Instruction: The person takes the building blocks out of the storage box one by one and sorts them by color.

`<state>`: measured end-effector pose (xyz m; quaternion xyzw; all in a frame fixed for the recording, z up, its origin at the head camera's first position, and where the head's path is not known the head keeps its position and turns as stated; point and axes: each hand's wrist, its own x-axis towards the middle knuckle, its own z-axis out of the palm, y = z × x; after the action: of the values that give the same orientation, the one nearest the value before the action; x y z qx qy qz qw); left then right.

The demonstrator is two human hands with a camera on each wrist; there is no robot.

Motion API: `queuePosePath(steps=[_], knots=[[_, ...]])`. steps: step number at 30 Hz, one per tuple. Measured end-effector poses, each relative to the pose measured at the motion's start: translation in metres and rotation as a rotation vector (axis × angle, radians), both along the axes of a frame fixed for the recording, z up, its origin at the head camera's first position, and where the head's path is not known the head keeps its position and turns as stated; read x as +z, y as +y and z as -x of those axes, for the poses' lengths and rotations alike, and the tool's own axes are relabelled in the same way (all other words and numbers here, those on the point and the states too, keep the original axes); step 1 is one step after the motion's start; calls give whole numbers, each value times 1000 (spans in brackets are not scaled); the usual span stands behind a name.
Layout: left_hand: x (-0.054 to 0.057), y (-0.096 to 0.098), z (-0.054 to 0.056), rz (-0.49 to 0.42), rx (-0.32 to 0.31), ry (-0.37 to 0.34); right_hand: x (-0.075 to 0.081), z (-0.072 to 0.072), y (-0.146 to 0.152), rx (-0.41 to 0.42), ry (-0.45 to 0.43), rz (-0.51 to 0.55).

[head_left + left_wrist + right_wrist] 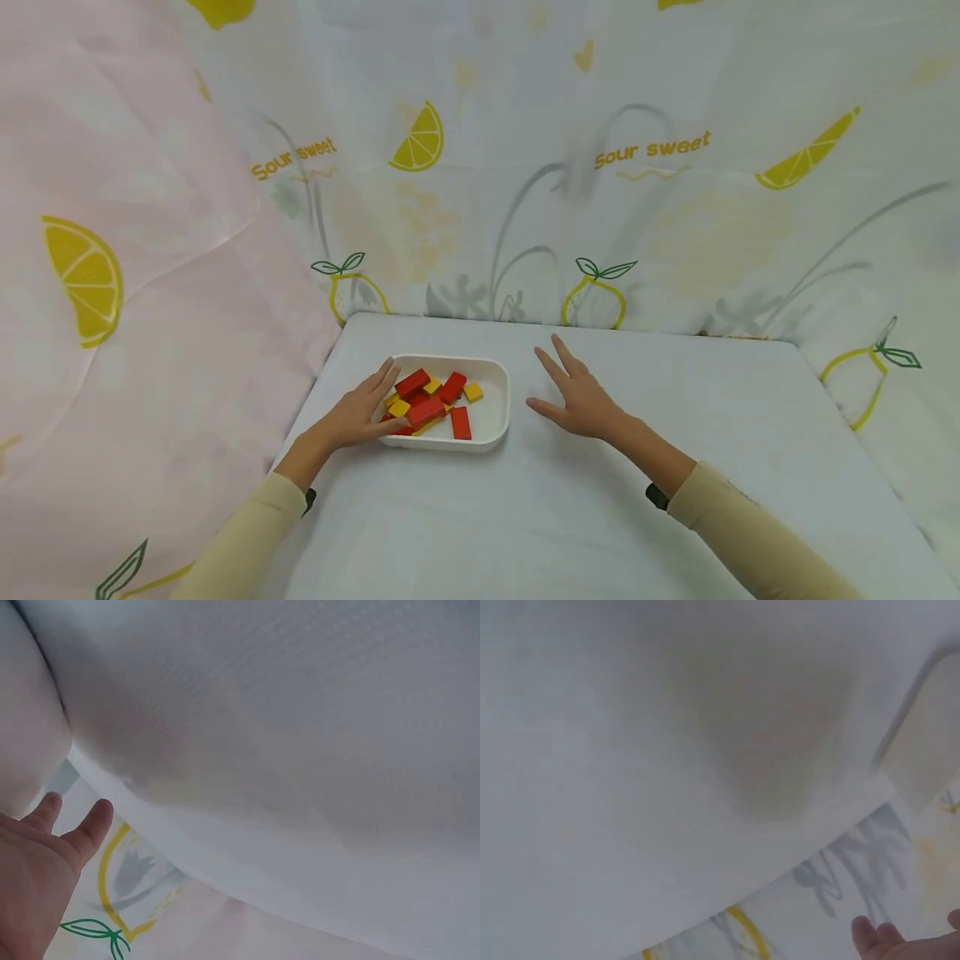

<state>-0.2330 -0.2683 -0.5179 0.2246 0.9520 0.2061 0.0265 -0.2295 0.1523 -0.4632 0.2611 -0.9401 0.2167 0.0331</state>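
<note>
A white rectangular tray (492, 417) stands left of the table's middle in the head view. Inside lie several red blocks (426, 412) and small yellow blocks (473, 392), heaped toward its left side. My left hand (354, 418) is at the tray's left end, its straight fingers and thumb overlapping the rim and hiding part of it. To the right of the tray, my right hand (581, 402) holds nothing, with its fingers spread over the table. The right wrist view catches the tray's wall (930, 727) at its right edge, above a few fingertips (862, 934).
A white-covered table (675, 417) extends to the right of the tray. Behind it hangs a white cloth (510, 208) printed with lemons and lettering. On the left, a pinkish cloth (172, 333) borders the table.
</note>
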Motion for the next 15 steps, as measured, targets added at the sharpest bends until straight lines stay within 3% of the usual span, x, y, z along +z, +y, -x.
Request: queuePosePath(steps=[8, 15], knots=[[-3, 3, -3, 10, 51, -86, -3, -3, -35, 13, -153, 151], [-1, 2, -1, -10, 58, -87, -5, 2, -55, 9, -175, 247]])
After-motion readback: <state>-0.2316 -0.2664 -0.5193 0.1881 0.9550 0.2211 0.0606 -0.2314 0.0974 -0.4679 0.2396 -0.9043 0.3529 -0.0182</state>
